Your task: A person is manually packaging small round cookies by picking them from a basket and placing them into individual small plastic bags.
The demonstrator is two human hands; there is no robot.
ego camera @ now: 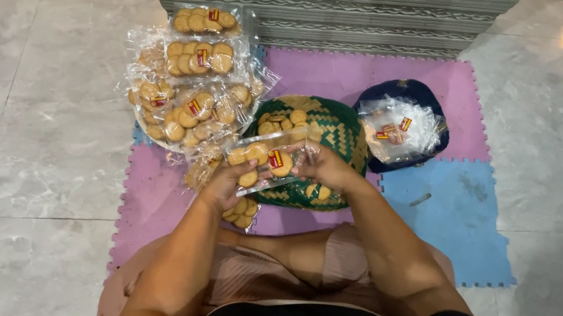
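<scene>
**Loosely held: a full bag over the basket**

Both hands, left (224, 185) and right (321, 165), have fingers clamped on a clear cookie bag (267, 161) just above the woven basket (334, 130). Its mouth looks unsealed; tilting it could likely spill cookies onto the mat (157, 195).
</scene>
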